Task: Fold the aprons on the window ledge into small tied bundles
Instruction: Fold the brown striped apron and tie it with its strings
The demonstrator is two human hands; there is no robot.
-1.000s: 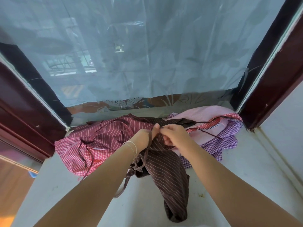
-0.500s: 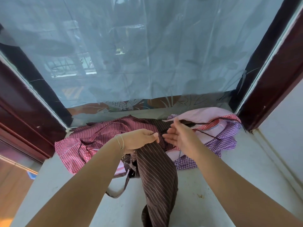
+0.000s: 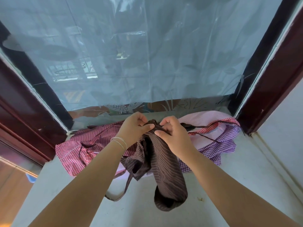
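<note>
A brown striped apron [image 3: 165, 171] hangs in a long bunch from both my hands above the window ledge [image 3: 237, 177]. My left hand [image 3: 134, 128] pinches its top edge from the left. My right hand [image 3: 172, 133] grips the same edge from the right, fingers curled. One brown strap [image 3: 124, 189] loops down onto the ledge. Behind lie a red striped and checked apron [image 3: 78, 149] on the left and a pink and purple checked apron [image 3: 218, 138] on the right.
A pale blue plastic sheet [image 3: 147, 54] covers the window right behind the aprons. Dark red window frames [image 3: 275, 79] close in on both sides. A white wall [image 3: 288, 128] stands at the right. The ledge's left edge drops to an orange floor [image 3: 9, 185].
My right hand, open half a second ago, has closed on the brown apron's top beside the left hand. Both hands have risen and lifted the apron, so more of it hangs free.
</note>
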